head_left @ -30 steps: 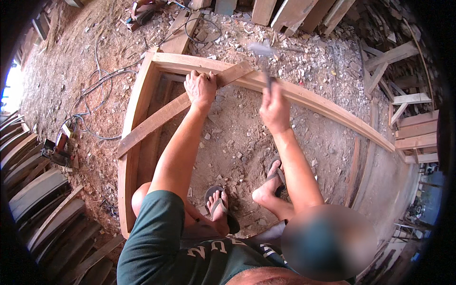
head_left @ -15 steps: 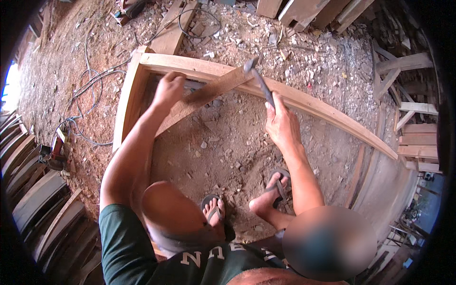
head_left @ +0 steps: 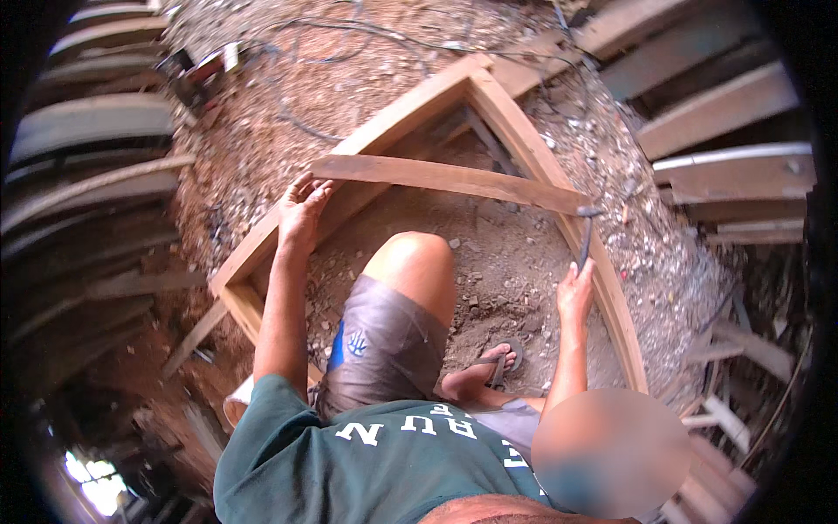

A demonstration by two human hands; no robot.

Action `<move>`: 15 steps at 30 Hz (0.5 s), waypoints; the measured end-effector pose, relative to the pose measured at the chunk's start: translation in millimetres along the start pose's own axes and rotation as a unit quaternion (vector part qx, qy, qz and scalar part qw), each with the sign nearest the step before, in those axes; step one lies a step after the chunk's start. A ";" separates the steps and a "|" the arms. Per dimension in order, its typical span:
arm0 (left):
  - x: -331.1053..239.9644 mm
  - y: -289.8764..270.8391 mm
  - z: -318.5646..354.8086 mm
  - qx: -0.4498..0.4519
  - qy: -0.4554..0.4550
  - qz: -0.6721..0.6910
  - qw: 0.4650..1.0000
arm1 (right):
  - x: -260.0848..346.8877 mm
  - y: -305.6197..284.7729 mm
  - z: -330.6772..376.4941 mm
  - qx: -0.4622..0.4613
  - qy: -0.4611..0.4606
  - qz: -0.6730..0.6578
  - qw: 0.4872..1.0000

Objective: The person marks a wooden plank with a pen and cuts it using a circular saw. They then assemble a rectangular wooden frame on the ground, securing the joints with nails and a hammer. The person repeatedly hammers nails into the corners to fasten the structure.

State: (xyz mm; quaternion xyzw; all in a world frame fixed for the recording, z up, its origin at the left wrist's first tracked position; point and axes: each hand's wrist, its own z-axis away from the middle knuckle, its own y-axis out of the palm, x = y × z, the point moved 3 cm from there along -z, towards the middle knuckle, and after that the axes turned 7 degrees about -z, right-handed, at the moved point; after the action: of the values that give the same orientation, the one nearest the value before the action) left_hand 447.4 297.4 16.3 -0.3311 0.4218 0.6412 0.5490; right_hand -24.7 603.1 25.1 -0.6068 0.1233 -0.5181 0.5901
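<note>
Wooden frame of pale reddish-brown planks (head_left: 410, 118), joined in a pointed, triangle-like shape, lies flat on the dirt floor strewn with wood chips (head_left: 515, 271); we note its apex points away from us and its two long sides run back toward our knees. A loose, flat brown wooden board (head_left: 445, 179) lies across both sides of the frame, rough-sawn, slightly darker than the frame. Our left hand (head_left: 301, 205) rests with fingers spread on the board's left end, where it meets the frame's left side. Our right hand (head_left: 576, 293) is wrapped around the handle of a dark metal hammer (head_left: 585, 236), whose head sits at the board's right end. Dark cables (head_left: 349, 44) trail over the ground beyond.
</note>
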 end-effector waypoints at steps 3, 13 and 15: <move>0.6 -25.3 16.1 -0.019 -0.010 0.027 0.999 | 5.7 -1.9 1.6 0.004 -0.011 -0.002 1.000; -11.0 -16.8 -20.4 -0.155 0.193 -0.255 0.935 | -22.6 3.1 -11.5 0.011 -0.035 -0.012 0.999; -3.3 -23.9 -36.0 -0.173 0.209 -0.259 0.927 | -22.4 5.5 -10.3 -0.002 -0.044 -0.015 0.999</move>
State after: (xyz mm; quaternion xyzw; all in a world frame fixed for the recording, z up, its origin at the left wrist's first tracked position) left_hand 470.1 264.4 -0.3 -0.6452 0.3091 0.4556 0.5297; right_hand -39.9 612.6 7.3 -0.6316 0.0891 -0.4999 0.5859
